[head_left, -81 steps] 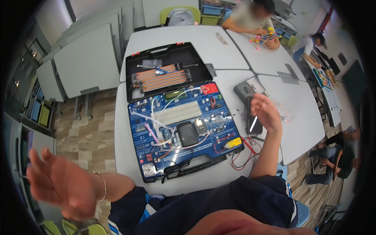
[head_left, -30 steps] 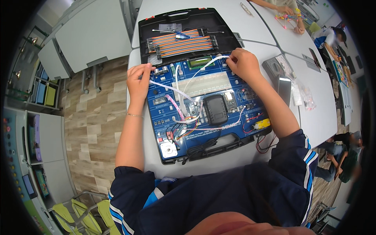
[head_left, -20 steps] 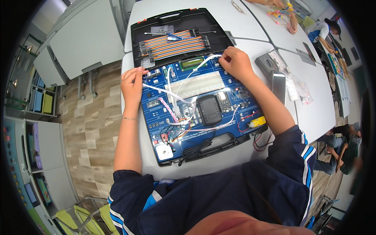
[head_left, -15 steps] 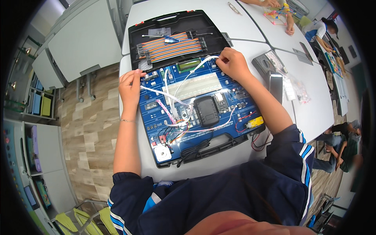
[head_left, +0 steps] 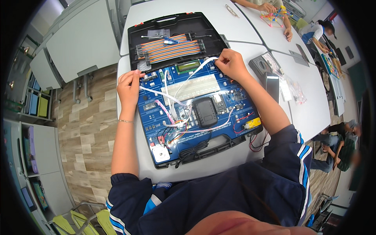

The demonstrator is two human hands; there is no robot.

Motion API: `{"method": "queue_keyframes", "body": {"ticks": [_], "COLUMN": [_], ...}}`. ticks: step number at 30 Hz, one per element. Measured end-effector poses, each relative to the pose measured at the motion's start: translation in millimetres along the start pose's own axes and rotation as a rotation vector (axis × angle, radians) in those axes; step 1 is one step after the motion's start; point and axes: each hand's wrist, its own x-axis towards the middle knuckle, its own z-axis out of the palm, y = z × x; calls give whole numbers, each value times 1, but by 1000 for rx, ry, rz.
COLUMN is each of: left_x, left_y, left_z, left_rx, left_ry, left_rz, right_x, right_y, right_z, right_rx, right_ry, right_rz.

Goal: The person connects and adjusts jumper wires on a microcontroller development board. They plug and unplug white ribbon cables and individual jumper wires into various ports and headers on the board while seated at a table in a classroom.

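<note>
An open black case holds a blue electronics trainer board [head_left: 156, 129] in front of me. My right hand [head_left: 232, 62] pinches the end of a white ribbon cable [head_left: 199, 70] above the board's far right corner, beside a small green display [head_left: 188, 67]. At the far left edge, my left hand [head_left: 128, 84] is closed with its fingertips together; another white cable [head_left: 162, 93] runs from it toward the board's middle. What its fingers grip is partly hidden. Between the hands lie a white breadboard [head_left: 192, 87] and, nearer, a black box-shaped module [head_left: 205, 112].
Rainbow jumper wires [head_left: 170, 50] fill the case lid [head_left: 211, 31]. On the right of the table [head_left: 305, 113] lie a multimeter [head_left: 263, 64], a dark phone-like slab [head_left: 271, 86] and clear bags of parts [head_left: 295, 92]. A co-worker's hand [head_left: 267, 8] touches a colourful stick model [head_left: 274, 18].
The view has shifted slightly. Both my hands stay at nearly the same spots on the board, the right still pinching its cable. A co-worker's hands have moved a little at the stick model.
</note>
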Motion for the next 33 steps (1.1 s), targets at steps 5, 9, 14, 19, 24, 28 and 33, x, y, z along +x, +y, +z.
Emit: {"method": "queue_keyframes", "body": {"ticks": [5,9,14,19,24,28,33], "left_x": [0,2,3,2,1,2,2], "left_y": [-2,-2,-4,-7,-8,-6,-8], "left_z": [-1,0,0,0,0,1,0], "left_rx": [12,-32,-17,-24,-23,-34,-25], "left_ry": [3,-2,1,-2,-2,-5,-3], "left_rz": [12,23,29,36,12,15,34], "right_x": [0,0,0,8,29,34,38], "right_y": [-1,5,3,-2,-8,0,3], "right_z": [1,2,0,-13,-40,-43,-42], "right_rx": [5,6,11,-14,-1,-87,-102], "right_ry": [23,12,6,-190,-481,-569,-599], "right_rz": [-9,-50,-39,129,66,-119,-194]}}
